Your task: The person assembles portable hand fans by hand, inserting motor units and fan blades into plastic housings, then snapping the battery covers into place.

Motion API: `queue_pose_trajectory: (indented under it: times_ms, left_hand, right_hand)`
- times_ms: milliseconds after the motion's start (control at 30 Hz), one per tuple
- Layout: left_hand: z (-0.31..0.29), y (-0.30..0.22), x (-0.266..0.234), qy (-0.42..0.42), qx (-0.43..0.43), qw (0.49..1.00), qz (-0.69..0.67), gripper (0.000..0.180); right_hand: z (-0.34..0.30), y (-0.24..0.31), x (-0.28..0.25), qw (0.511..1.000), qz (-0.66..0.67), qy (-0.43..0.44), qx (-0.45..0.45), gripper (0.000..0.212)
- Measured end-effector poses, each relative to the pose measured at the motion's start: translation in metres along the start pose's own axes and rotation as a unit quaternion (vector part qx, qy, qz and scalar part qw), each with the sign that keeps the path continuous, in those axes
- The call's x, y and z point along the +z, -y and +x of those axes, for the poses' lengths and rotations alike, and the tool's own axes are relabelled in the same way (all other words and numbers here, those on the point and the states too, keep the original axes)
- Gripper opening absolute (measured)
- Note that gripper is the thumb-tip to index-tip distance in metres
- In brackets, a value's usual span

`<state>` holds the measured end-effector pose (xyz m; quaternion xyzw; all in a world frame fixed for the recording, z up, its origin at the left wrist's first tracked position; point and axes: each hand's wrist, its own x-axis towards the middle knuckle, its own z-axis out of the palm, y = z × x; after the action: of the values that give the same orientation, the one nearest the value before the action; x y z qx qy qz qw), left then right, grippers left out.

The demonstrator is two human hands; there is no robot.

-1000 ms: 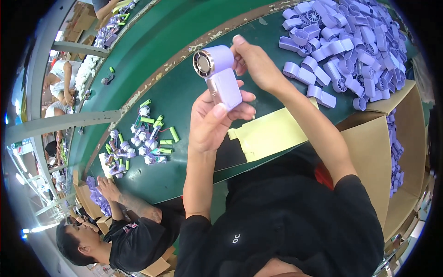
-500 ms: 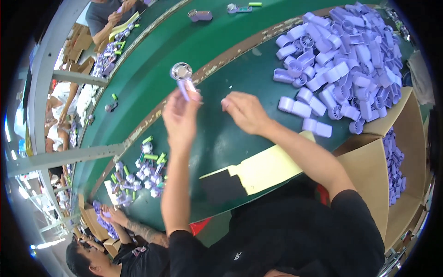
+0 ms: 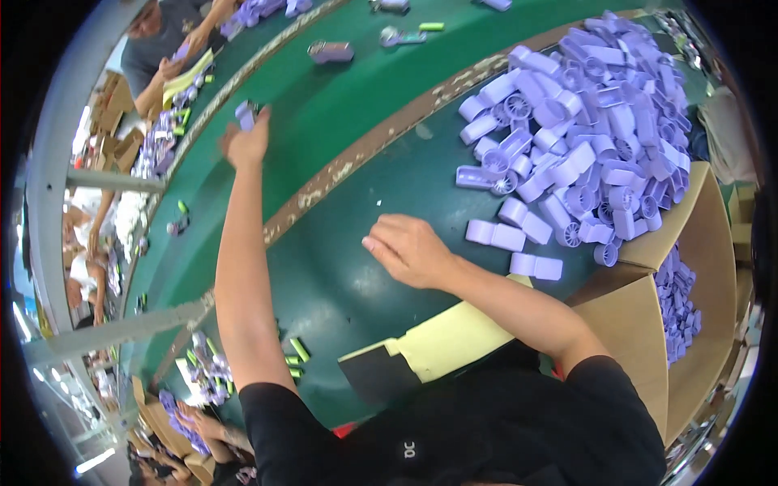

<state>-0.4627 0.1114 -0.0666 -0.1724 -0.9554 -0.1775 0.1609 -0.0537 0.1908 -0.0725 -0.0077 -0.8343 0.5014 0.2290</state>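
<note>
My left hand [image 3: 245, 144] is stretched far out over the green conveyor belt [image 3: 312, 134], its fingers somewhat blurred. Between thumb and fingers it grips a lilac handheld-fan housing [image 3: 245, 116], whose far end is hard to make out. My right hand [image 3: 412, 251] hovers above the dark green worktable [image 3: 324, 267] with its fingers curled in and the thumb pressed to them. Whatever it may hold is hidden. To its right lies a large heap of lilac fan housings [image 3: 567, 121], several with spoked round grilles.
A yellow sheet [image 3: 454, 340] with a black patch [image 3: 377, 374] lies at the table's near edge. Right of it stands an open cardboard box [image 3: 632, 324] of lilac parts. Fan assemblies with green cells [image 3: 212, 368] lie at left. A metal post [image 3: 121, 328] crosses there. Co-workers sit across and at left.
My left hand has moved with the fan housing up and left, from over the table to over the belt. My right hand has dropped slightly nearer me. The whole view has shifted a little.
</note>
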Motion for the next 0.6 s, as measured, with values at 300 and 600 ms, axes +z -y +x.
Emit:
queue_pose_trajectory:
  times_ms: [300,600]
  left_hand:
    - [-0.285,-0.090,-0.149,0.150,0.367,0.864,-0.310,0.033]
    - [-0.361,0.085,-0.236,0.046,0.120,0.990,0.064,0.035]
  right_hand:
    - [-0.002,-0.022,-0.012,1.000,-0.013,-0.027,-0.002,0.012]
    - [0.015,0.010,0.007,0.977,-0.150,0.104,0.108,0.024]
